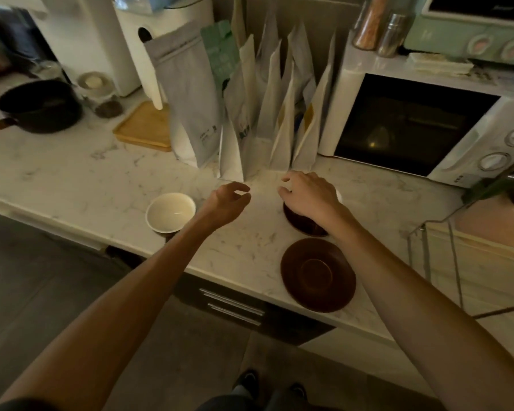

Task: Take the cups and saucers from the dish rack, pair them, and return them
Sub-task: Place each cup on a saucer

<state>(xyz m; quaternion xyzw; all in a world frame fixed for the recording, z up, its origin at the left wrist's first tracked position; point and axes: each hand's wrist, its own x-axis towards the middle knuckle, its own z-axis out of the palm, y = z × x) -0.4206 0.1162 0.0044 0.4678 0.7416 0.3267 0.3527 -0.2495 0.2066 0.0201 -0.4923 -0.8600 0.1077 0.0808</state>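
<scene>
Here the brown saucer lies flat on the marble worktop, near its front edge, and nothing stands on it. Just behind this saucer there is a second dark brown piece, a cup or a saucer; I cannot tell which, because the right hand covers most of it. The right hand is over this piece with the fingers bent downward. A small white edge shows past the knuckles, so the hand possibly holds a white cup, but the picture does not show the grip clearly. To the left of the brown saucer, well apart from it, a white cup stands upright, with a brown rim under it, close to the front edge of the worktop. The left hand hangs above the worktop between the white cup and the right hand. Its fingers are loosely curled, and it holds nothing.

To the right of the brown saucer stands a wire dish rack. Behind the saucer, at the wall side, several paper bags stand upright in a row. Right of the bags there is a white microwave, and a pale green small oven is above it. Far to the left of the saucer I see a black pan with a brown handle, a glass jar and a wooden board.
</scene>
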